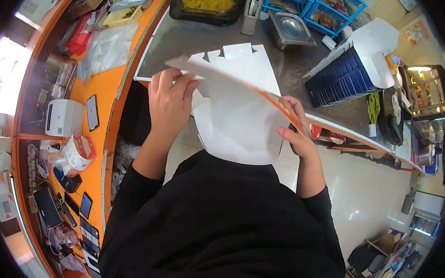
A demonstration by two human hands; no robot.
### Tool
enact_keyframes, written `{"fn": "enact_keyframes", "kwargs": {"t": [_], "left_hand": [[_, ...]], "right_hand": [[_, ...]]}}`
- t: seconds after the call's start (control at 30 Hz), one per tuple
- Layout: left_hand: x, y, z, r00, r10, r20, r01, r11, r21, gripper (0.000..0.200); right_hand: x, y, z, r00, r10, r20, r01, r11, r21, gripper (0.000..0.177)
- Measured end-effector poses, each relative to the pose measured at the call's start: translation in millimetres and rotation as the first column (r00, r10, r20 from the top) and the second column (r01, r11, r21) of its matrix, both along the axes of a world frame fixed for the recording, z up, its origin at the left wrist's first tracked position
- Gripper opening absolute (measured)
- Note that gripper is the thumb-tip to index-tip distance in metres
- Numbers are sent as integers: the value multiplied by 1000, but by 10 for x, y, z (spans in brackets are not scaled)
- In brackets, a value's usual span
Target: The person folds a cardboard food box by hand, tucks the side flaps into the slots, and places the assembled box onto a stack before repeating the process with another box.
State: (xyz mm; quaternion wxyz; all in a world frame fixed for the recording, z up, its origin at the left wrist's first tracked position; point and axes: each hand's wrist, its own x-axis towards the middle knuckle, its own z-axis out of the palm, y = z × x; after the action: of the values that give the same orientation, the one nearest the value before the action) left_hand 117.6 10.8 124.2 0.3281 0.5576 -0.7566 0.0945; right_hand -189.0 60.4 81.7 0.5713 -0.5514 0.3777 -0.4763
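The left hand (171,101) is gripping the flat white carton (238,119) at its nine o'clock edge, fingers together and curled over the top flap. The right hand (296,133) is pinching the orange-printed edge at three o'clock, thumb pressing on the inner face. The carton is being held before the chest, over the steel counter (187,41). A stack of blue cartons (341,77) is lying at two o'clock, a white printer (62,118) at nine

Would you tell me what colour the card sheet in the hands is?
White card sheet, with an orange edge near the right hand; head view.
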Motion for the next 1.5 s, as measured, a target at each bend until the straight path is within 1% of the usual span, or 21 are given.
{"fn": "enact_keyframes", "kwargs": {"t": [0.13,0.23,0.27,0.37,0.4,0.5,0.53,0.57,0.63,0.73,0.8,0.83,0.97,1.03,1.17,1.27,1.3,1.37,1.4,1.47,1.5], "left_hand": [[-116,225,-292,914,-126,-386,230,944,237,14],[-413,458,-237,775,145,-615,272,802,532,14],[-481,490,-300,737,148,-660,298,805,514,16],[-665,555,-481,839,128,-528,285,724,628,16],[-719,532,-567,911,-26,-411,272,787,554,18],[-856,483,-648,923,-8,-385,247,780,575,19],[-889,376,-304,933,82,-351,259,525,811,35],[-878,297,-331,835,-71,-546,489,553,675,52],[-894,164,-385,479,-379,-792,833,481,273,92],[-1121,149,-273,528,-649,-548,849,427,311,138],[-1450,149,-245,351,-560,-751,919,358,163,147],[-1601,140,-228,247,-503,-828,940,331,80,152],[-1977,69,-66,147,-479,-866,941,337,-26,154],[-2159,84,84,108,-530,-841,945,319,-80,148],[-2452,32,261,99,-633,-768,948,295,-121,141],[-2683,-70,376,-5,-702,-712,943,233,-237,142],[-2762,-95,396,22,-722,-692,928,271,-254,142],[-2919,-159,453,75,-759,-647,893,339,-294,142],[-3024,-185,505,227,-829,-511,850,425,-312,142],[-3348,-197,474,417,-780,-466,697,604,-387,141],[-3514,-195,445,507,-734,-452,604,677,-422,140]], "right_hand": [[35,230,-88,991,-125,53,114,976,185,89],[-53,381,-178,983,-183,25,170,952,255,87],[-87,426,-194,978,-209,21,197,950,243,83],[-241,506,-191,985,-166,-43,171,954,244,81],[-268,524,-197,975,-221,-29,220,939,263,80],[-419,554,-184,943,-331,28,305,897,320,77],[-559,515,-136,943,-327,58,290,896,337,76],[-698,476,-78,943,-320,89,272,897,349,75],[-944,424,106,915,-347,203,248,885,394,73],[-1170,362,479,947,-262,184,175,904,390,88],[-1211,356,582,948,-283,147,203,892,405,103],[-1318,354,550,948,-274,165,227,940,255,111],[-1636,369,721,974,-177,145,207,952,-227,135],[-1705,410,955,966,-206,-155,118,886,-448,138],[-1850,461,1139,924,-381,-34,361,898,-251,137],[-2102,423,1204,934,-355,-46,319,882,-347,131],[-2187,390,1231,938,-343,-46,303,879,-368,130],[-2295,218,1324,765,-614,-193,337,638,-693,117],[-2400,163,1400,619,-739,-265,245,503,-829,112],[-2245,221,1811,282,-865,-415,-94,406,-909,85],[-2128,173,1835,288,-804,-520,-161,495,-854,78]]}}
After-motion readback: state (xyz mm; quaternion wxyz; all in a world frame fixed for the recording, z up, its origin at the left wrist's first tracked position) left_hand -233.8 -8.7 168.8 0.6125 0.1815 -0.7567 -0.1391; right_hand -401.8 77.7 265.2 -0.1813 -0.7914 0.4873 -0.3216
